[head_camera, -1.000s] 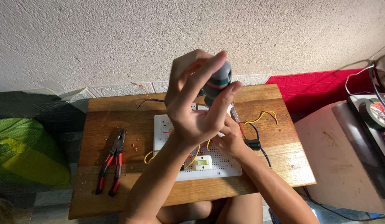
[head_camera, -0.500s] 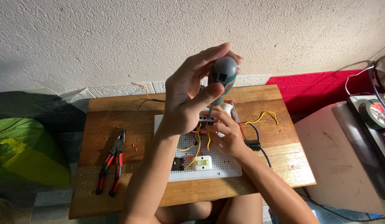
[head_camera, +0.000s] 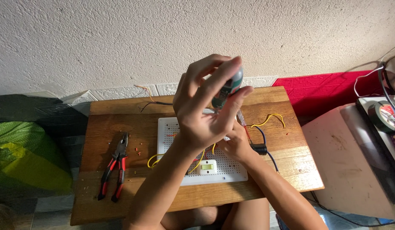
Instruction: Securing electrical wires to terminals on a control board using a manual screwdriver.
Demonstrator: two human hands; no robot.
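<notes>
The left hand [head_camera: 206, 108] pinches the green-and-grey rounded screwdriver handle [head_camera: 227, 87] between thumb and fingertips, directly above the white perforated plastic board [head_camera: 172, 127], while beneath that grip the right hand [head_camera: 236, 144] rests on the board, its clasp hidden.

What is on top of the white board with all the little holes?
On the white perforated board lie yellow wires and a small white switch. The right hand rests there too; whatever lies beneath both hands is hidden.

Single head-worn view, looking steeply down from close above over a small wooden table [head_camera: 121, 123] set against a textured wall [head_camera: 121, 38].
</notes>
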